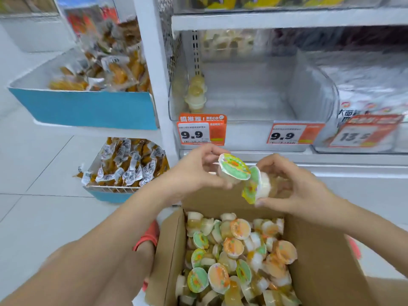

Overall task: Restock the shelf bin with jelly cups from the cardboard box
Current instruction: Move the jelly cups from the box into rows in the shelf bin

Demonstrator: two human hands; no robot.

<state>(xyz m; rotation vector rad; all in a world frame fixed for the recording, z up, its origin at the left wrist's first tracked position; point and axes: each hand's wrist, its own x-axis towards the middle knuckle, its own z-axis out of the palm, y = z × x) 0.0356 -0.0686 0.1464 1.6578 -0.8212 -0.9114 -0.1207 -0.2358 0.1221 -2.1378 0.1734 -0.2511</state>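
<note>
jelly cups (238, 259) fill open cardboard box (326, 272) on floor, green + orange lids mixed. left hand (194, 171) fingers clenched on one green-lid cup (234, 170), lid facing camera. right hand (295, 186) fingers grasping another cup (257, 186) on its side, lid toward the first, the two just about touching. both above box's far edge. clear shelf bin (313, 93) mostly bare, few cups stacked at its left (196, 96). 9.9 price tags (195, 134) below.

Bright even store light, soft shadows; wide-angle edge bending; upper shelves (287, 18) blurred.
</note>
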